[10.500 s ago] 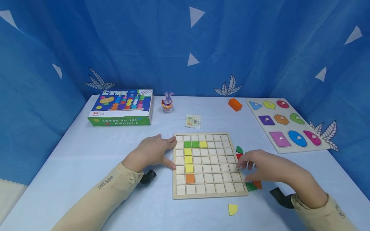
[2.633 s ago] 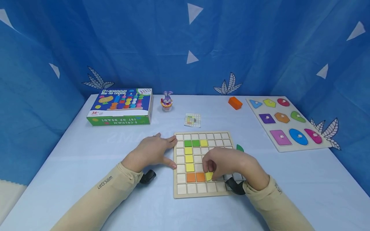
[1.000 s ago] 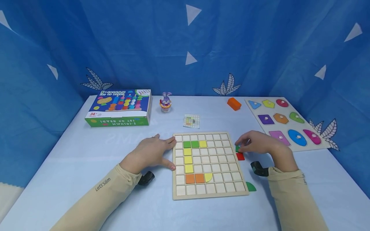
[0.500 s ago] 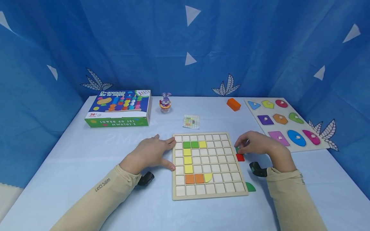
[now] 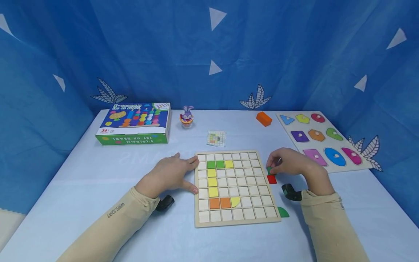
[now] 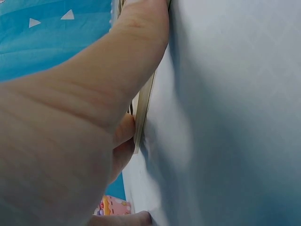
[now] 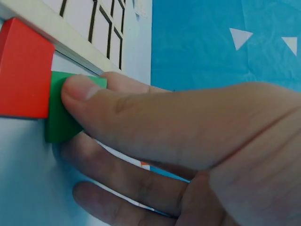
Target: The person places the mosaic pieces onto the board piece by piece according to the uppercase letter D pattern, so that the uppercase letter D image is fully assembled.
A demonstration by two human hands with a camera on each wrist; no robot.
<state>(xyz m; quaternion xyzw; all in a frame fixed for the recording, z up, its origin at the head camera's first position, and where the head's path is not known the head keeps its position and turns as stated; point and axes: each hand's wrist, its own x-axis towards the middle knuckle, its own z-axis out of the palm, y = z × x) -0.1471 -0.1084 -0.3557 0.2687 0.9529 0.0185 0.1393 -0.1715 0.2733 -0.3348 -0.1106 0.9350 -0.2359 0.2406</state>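
A wooden grid board (image 5: 237, 224) lies in front of me in the head view. Several green, yellow and orange squares and one yellow quarter-circle (image 5: 235, 202) sit in its cells. My left hand (image 5: 166, 175) rests along the board's left edge, fingers spread and thumb against the frame. Beside the right edge, my right hand (image 5: 289, 162) pinches a green quarter-circle piece (image 7: 60, 128), partly covered by the thumb. That piece touches a red tile (image 7: 26, 73) in the right wrist view. Lower down, another green rounded piece (image 5: 283, 212) lies by the board's edge.
Behind the board lies a small pattern card (image 5: 216, 138). Farther back stand a bead-set box (image 5: 132, 123), a bunny figure (image 5: 187, 117) and an orange block (image 5: 263, 119). A knobbed shape puzzle (image 5: 294, 147) lies at the right.
A second orange square and the yellow quarter-circle have come into the board's lower row. My right hand has moved from the board to the green piece at its right. My left hand has stayed put.
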